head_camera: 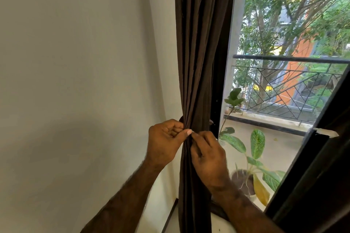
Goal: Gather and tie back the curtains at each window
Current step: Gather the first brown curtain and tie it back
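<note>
A dark brown curtain (197,47) hangs gathered into a narrow bunch at the left edge of the window (280,81). A dark tie-back band (181,119) loops round the bunch at waist height, showing at its left side. My left hand (164,142) holds the band's end against the bunch from the left, fingers curled. My right hand (207,154) pinches the band or the folds from the right. The two thumbs nearly touch in front of the curtain. What lies between the fingertips is hidden.
A plain white wall (75,81) fills the left. The dark window frame (217,85) stands just behind the curtain. Outside are a balcony railing (287,85) and potted plants (253,161). A second dark frame or curtain edge (322,166) slants across the lower right.
</note>
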`<state>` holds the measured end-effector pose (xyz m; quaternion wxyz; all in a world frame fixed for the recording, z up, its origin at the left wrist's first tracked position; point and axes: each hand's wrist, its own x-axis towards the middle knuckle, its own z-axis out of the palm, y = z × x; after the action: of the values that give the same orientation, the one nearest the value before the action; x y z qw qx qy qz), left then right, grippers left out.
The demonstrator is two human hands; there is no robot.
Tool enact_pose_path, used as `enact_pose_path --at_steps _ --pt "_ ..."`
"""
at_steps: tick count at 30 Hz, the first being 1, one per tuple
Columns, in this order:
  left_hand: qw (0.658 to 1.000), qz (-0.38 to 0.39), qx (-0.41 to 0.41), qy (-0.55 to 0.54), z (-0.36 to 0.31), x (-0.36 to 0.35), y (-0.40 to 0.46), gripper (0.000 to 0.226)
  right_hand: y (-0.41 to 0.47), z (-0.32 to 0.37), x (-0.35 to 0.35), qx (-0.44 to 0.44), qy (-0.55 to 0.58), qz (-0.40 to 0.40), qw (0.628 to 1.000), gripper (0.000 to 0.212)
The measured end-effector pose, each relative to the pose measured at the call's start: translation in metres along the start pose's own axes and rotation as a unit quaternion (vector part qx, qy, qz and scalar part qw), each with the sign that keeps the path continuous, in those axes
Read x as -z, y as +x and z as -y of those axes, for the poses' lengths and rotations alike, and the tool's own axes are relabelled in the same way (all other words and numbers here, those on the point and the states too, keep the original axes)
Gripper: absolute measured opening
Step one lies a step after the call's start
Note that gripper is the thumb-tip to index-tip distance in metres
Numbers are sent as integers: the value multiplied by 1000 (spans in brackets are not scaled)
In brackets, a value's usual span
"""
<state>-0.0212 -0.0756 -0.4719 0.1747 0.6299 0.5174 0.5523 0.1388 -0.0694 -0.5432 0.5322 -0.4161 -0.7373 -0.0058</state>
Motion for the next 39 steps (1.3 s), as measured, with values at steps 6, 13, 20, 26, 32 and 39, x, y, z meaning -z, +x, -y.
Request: enact_pose_path --at_steps 6,13,20,26,32,39 --pt "999 -22 -17 38 -4 1 -8 17 -19 8 -6 -22 12 -13 1000 34" --pt "998 -5 -45 39 -5 1 -13 9 -24 16 -6 -29 27 -18 999 36" --pt "996 7 -53 68 -8 2 -17 12 -40 8 -4 55 -26 20 998 40" --pt "996 10 -46 81 -5 14 -10 19 -22 -11 16 -66 98 -14 993 32" --pt "996 80 -34 18 -7 30 -4 31 32 -25 17 -254 200 16 946 33" --pt "999 -2 -4 53 5 35 3 34 22 1 18 -245 218 -50 943 19"
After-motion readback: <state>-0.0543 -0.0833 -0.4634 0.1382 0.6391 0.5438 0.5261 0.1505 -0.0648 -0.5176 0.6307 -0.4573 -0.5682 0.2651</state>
